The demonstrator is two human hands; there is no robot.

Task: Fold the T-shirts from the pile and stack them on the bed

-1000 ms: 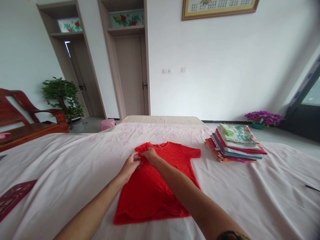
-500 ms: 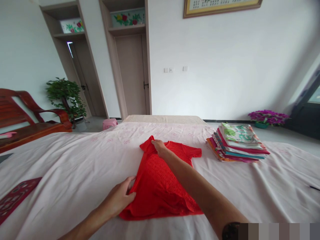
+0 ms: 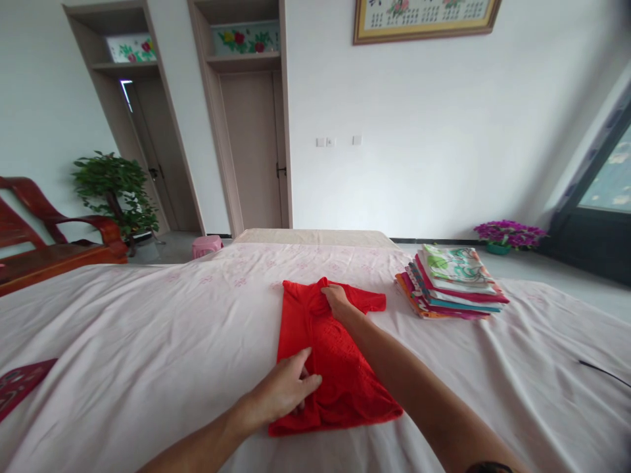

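Observation:
A red short-sleeved shirt (image 3: 340, 368) lies on a pale pink bedsheet (image 3: 148, 341) with its left side folded over toward the middle. My left hand (image 3: 288, 387) rests on the lower left part of the shirt, fingers curled around the folded edge. My right hand (image 3: 338, 299) is at the collar end, fingers pinched on the folded shoulder cloth. The right sleeve sticks out flat to the right.
A stack of folded colourful clothes (image 3: 451, 282) sits on the bed to the right. A dark red patterned cloth (image 3: 22, 387) lies at the left edge. A wooden armchair (image 3: 44, 236), a potted plant (image 3: 111, 190), a pink stool (image 3: 206, 246) and purple flowers (image 3: 507, 233) stand beyond.
My left hand slid from the shoulder down to the hem, and both hands carried the shirt's left side over toward the middle. The shirt now looks narrower.

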